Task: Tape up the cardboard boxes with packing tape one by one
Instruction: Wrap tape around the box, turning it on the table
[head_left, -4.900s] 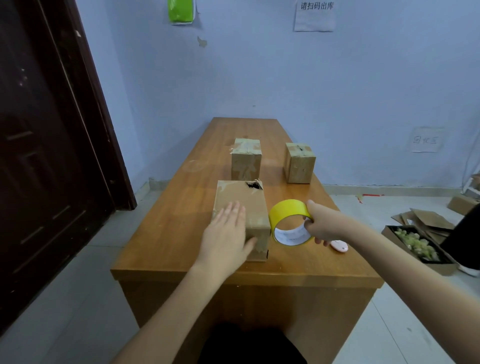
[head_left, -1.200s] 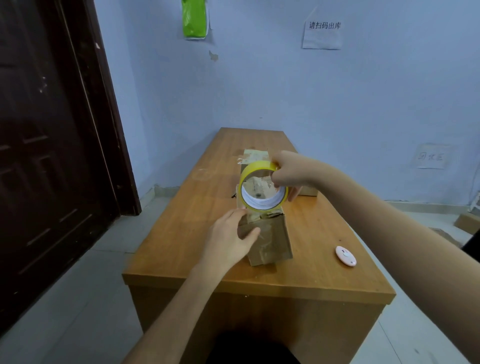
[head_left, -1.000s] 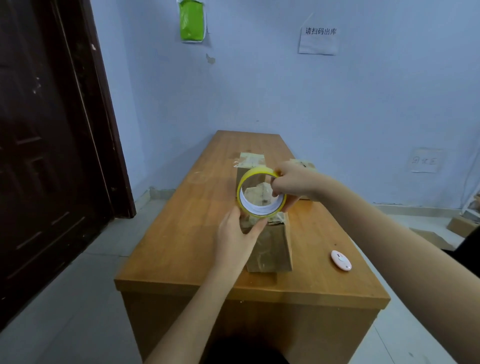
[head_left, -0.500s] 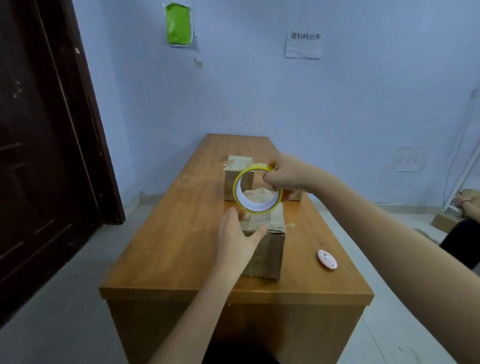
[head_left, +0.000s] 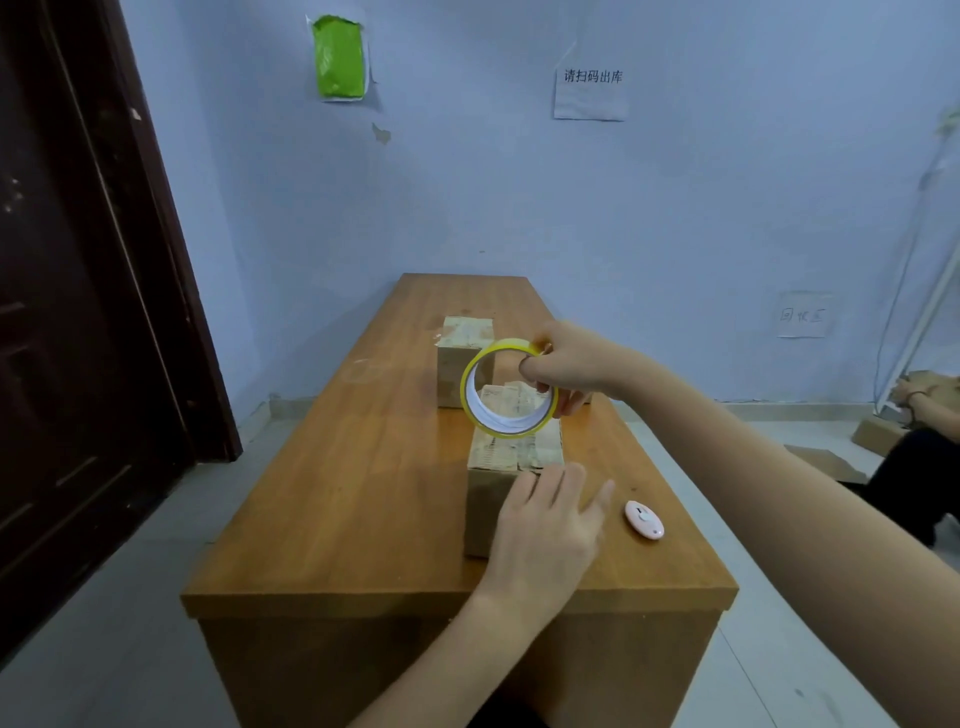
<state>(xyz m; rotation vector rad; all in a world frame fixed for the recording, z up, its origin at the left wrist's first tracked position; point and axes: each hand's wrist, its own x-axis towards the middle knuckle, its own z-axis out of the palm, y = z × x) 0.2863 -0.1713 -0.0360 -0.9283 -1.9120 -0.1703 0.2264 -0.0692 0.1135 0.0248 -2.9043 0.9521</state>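
Note:
A cardboard box with old tape on its top stands near the front of the wooden table. My left hand rests flat against the box's near side, fingers spread. My right hand holds a yellow roll of packing tape upright in the air above the box's far end. A second taped box stands farther back, partly behind the roll. My right hand hides anything behind it.
A small pink oval cutter lies on the table right of the box. A dark door is on the left. Another person sits on the floor at the right, near cardboard pieces.
My left hand slid from the box's left top corner down to its near side. The tape roll stayed raised over the box. Earlier the roll was low beside the box.

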